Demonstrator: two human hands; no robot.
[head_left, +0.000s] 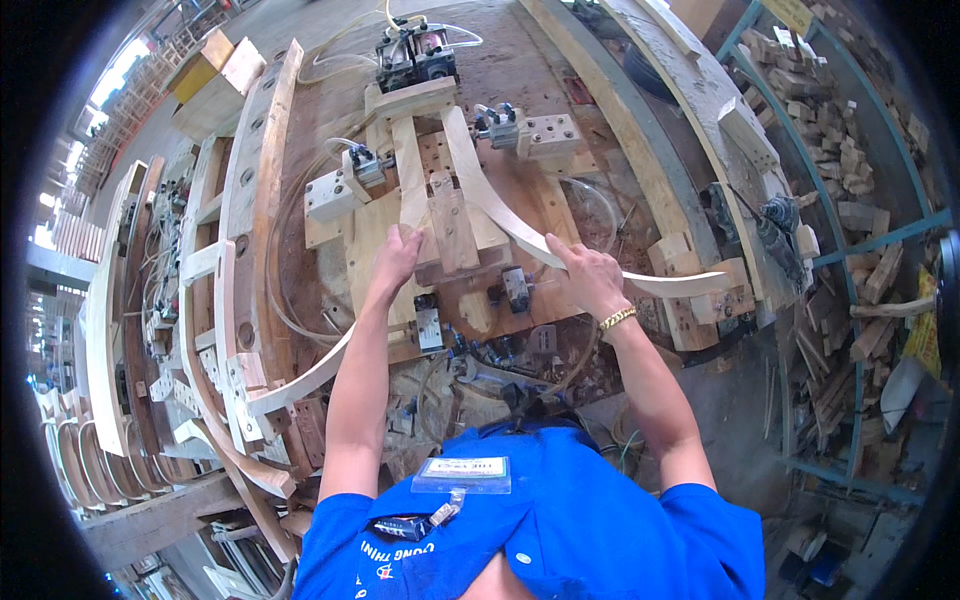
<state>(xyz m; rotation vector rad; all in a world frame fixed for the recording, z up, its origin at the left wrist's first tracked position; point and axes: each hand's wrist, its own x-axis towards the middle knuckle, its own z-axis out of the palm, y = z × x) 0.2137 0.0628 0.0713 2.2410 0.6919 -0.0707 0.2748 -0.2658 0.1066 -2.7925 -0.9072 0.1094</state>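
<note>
Woodworking jig bench [330, 150], fitted with pneumatic clamps [415, 55] and wooden stop blocks. Left hand [395, 258]: fingers flat, pressing a straight pale wooden slat [410, 170] against the jig's centre block, seemingly to seat it; not closed around anything. Right hand [585, 275]: fingers laid over a curved wooden rail [500, 210], holding it down against the stops, grip loose rather than clenched. The rail runs from the upper clamps, under the right palm, to an end block [700, 290] at right. Curved rails stacked at left.
</note>
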